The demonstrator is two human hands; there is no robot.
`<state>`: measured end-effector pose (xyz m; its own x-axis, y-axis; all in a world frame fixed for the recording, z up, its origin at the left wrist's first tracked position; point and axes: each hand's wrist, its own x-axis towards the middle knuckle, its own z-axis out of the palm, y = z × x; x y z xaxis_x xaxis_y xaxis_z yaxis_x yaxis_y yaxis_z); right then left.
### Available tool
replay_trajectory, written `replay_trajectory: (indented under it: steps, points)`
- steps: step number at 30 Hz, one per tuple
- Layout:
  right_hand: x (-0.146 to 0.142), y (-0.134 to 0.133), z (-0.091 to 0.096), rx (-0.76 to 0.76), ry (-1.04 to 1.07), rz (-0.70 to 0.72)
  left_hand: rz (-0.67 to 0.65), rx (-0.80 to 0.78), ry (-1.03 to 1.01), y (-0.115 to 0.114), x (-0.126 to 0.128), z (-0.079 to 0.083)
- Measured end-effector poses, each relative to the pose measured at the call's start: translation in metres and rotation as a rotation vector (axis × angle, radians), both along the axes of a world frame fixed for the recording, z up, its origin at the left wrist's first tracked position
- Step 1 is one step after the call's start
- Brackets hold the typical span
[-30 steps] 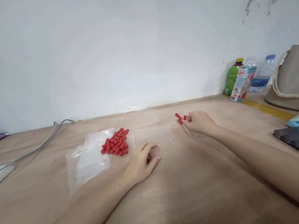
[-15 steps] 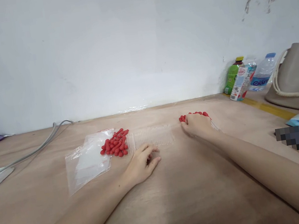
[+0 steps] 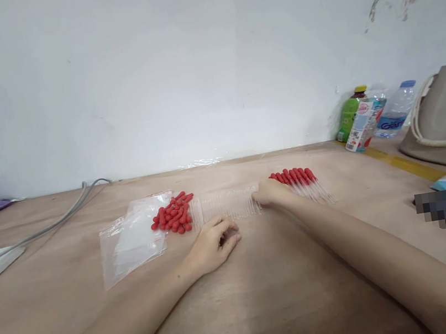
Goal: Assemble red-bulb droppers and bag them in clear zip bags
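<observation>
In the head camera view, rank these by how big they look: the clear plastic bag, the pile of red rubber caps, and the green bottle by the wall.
1. clear plastic bag, clearly the largest.
2. pile of red rubber caps.
3. green bottle, looks a little smaller than the pile, but it stands farther from the camera, so its true size against the pile is unsure.

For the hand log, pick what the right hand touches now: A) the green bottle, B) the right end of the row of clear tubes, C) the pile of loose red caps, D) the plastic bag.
B: the right hand rests at the right end of the row of clear tubes, just left of the red-capped droppers.
</observation>
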<state>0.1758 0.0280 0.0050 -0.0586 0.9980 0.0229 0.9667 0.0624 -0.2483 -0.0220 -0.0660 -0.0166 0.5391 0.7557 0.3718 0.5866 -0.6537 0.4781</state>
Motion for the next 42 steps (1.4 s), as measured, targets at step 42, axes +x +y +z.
replay_trajectory:
  steps: [42]
  points:
    - [0.026,-0.066,-0.037,0.592,0.339,0.585,0.187,-0.079,-0.438,0.036,-0.028,0.020]
